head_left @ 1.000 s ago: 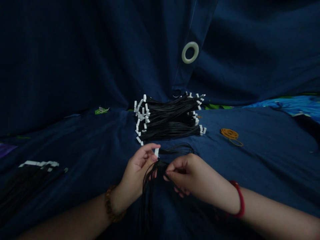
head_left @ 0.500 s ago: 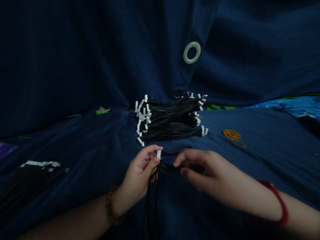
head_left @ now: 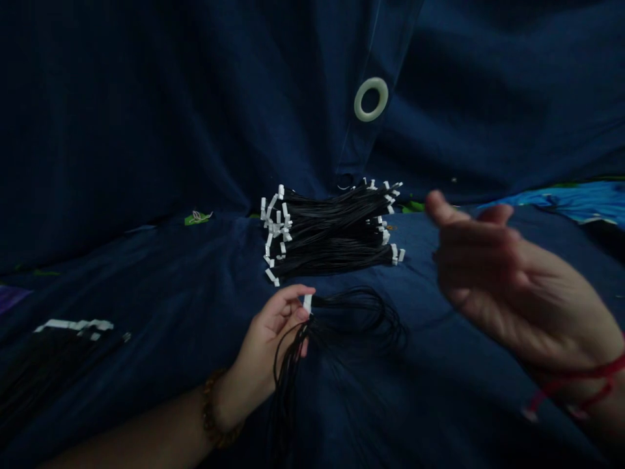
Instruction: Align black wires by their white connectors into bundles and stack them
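My left hand [head_left: 276, 332] pinches a white connector [head_left: 307, 303] between thumb and fingers. From it thin black cables [head_left: 375, 312] loop to the right, and others hang down below the hand. My right hand [head_left: 493, 280] is raised at the right, blurred, its palm side toward the camera and its fingers bent; whether it holds anything is unclear. A faint dark strand runs between the loop and this hand. Behind the left hand lies a stack of black cable bundles [head_left: 332, 225] with white connectors at both ends.
More black cables with white connectors [head_left: 73, 324] lie at the left. Dark blue cloth [head_left: 185, 280] covers the surface and hangs behind, with a pale ring [head_left: 371, 99] in it. Bright blue fabric [head_left: 576, 200] shows at the right, a small green piece [head_left: 198, 218] farther left.
My right hand has moved up and to the right, away from the cables, and has turned. The cable loop now shows more fully. My left hand keeps its hold on the connector.
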Available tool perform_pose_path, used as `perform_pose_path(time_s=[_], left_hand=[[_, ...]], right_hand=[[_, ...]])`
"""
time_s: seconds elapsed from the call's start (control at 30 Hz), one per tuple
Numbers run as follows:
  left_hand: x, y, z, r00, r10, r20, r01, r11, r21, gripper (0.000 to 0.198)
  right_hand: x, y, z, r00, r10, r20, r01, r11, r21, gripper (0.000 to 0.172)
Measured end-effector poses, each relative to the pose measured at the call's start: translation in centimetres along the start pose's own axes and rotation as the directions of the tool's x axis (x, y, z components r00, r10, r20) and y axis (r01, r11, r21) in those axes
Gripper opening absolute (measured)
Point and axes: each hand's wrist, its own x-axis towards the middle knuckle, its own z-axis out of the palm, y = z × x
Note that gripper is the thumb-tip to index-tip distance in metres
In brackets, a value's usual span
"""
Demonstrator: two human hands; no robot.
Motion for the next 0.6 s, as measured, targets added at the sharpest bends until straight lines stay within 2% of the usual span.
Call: perform_pose_path(time_s=[0.07, 0.1, 0.13, 0.17, 0.23, 0.27, 0.3, 0.33, 0.47, 0.6], left_hand=[[0.0, -0.3, -0.2, 1.000, -0.002, 0.006, 0.002, 1.000, -0.003, 0.022], [0.0, -0.4, -0.3, 1.000, -0.007, 0.018, 0.007, 1.000, -0.011, 0.022], [0.0, -0.6, -0.3, 0.999, -0.015, 0.034, 0.016, 1.000, -0.022, 0.022], [0.0, -0.7, -0.4, 0.999, -0.022, 0.049, 0.024, 0.999, -0.035, 0.023], [0.0, -1.0, -0.6, 0.996, -0.040, 0.078, 0.045, 0.997, -0.058, 0.023], [0.0, -1.1, -0.7, 0.994, -0.045, 0.095, 0.051, 0.997, -0.066, 0.024], [-0.1, -1.1, -0.7, 0.993, -0.044, 0.111, 0.053, 0.996, -0.073, 0.025], [-0.1, -1.1, -0.8, 0.991, -0.042, 0.126, 0.052, 0.996, -0.078, 0.026], [-0.5, -0.7, -0.5, 0.989, -0.077, 0.125, 0.091, 0.990, -0.109, 0.030], [-0.7, -0.2, -0.2, 0.985, -0.114, 0.127, 0.132, 0.981, -0.142, 0.030]], right_hand=[[-1.0, 0.8, 1.1, 0.974, 0.084, 0.211, -0.068, 0.994, -0.081, 0.022], [-1.5, 1.4, 1.5, 0.946, 0.102, 0.306, -0.042, 0.980, -0.196, 0.013], [-2.0, 1.9, 1.8, 0.933, 0.087, 0.350, 0.044, 0.936, -0.350, 0.009], [-2.4, 2.6, 2.1, 0.926, 0.034, 0.375, 0.177, 0.839, -0.514, 0.009], [-3.1, 3.7, 2.4, 0.889, -0.127, 0.440, 0.437, 0.525, -0.731, 0.012], [-3.3, 4.2, 2.5, 0.856, -0.178, 0.485, 0.515, 0.383, -0.767, 0.014], [-3.4, 4.6, 2.5, 0.829, -0.195, 0.524, 0.560, 0.288, -0.777, 0.014], [-3.4, 4.9, 2.5, 0.812, -0.190, 0.552, 0.583, 0.239, -0.776, 0.014], [-3.5, 5.1, 2.2, 0.783, -0.191, 0.591, 0.620, 0.171, -0.766, 0.014], [-3.6, 4.8, 2.0, 0.780, -0.180, 0.599, 0.624, 0.161, -0.764, 0.013]])
